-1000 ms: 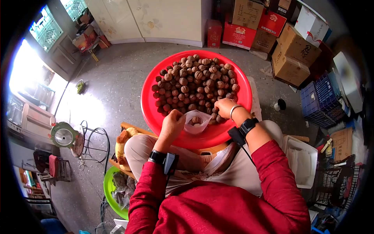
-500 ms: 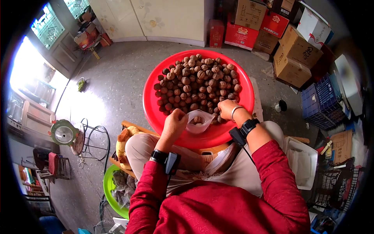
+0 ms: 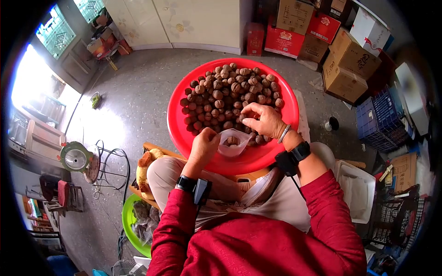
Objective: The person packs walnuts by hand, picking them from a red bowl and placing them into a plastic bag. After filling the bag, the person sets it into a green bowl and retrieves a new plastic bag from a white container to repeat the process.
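A round red basin (image 3: 177,133) in front of me holds a heap of brown walnuts (image 3: 218,94). At its near side, my left hand (image 3: 205,146) pinches the left rim of a small translucent plastic bag (image 3: 236,149). The bag's mouth is open upward, and a walnut (image 3: 231,140) shows inside it. Just above and right of the bag, my right hand (image 3: 267,120) reaches over the heap. Its thumb and forefinger close around a walnut, which is partly hidden by the fingers.
Below left, a green basin (image 3: 128,223) holds greyish plastic bags. A white tray (image 3: 369,193) lies to my right, near a blue crate (image 3: 380,122). Cardboard boxes (image 3: 345,69) are stacked at the back right. A round metal appliance (image 3: 75,157) stands on the left.
My right hand has moved up and left, from the walnuts right of the bag to those above it. My left hand keeps holding the bag and has shifted only slightly.
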`<move>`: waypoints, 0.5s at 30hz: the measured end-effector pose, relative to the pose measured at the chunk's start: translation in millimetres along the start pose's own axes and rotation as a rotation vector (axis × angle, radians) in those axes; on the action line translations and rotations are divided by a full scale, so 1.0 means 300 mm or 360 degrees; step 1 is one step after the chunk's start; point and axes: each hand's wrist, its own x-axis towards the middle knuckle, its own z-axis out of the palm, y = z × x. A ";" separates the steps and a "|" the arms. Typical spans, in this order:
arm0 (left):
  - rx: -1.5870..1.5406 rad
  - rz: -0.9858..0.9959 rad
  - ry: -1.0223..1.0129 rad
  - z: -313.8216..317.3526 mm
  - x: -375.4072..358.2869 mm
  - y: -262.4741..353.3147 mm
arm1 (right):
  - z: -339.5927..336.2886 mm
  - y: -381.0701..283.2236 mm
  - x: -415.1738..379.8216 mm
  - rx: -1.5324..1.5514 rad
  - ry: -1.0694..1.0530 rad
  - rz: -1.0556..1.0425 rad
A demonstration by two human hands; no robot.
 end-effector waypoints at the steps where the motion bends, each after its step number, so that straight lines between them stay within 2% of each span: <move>1: -0.0001 -0.0001 0.0005 -0.002 -0.003 0.007 | 0.011 -0.001 0.000 0.0164 -0.0022 -0.0017; 6: 0.0069 0.0090 -0.0017 0.007 0.011 -0.033 | 0.027 -0.028 -0.012 0.0530 -0.0232 -0.0154; 8: 0.0073 0.0086 -0.0015 0.009 0.011 -0.033 | 0.025 -0.003 -0.003 0.0387 -0.0169 -0.0197; 11: 0.0046 -0.0002 0.0023 0.005 0.009 -0.018 | 0.015 0.015 0.000 0.0441 -0.0069 0.0167; 12: 0.0072 0.0002 0.0018 0.004 0.010 -0.016 | 0.011 0.019 0.001 0.0441 -0.0068 0.0168; 14: 0.0098 0.0005 0.0010 0.004 0.010 -0.020 | -0.002 0.038 0.001 0.0046 -0.0120 0.0269; 15: 0.0085 0.0034 0.0021 0.006 0.011 -0.029 | 0.006 0.070 0.000 -0.0080 -0.0106 0.0194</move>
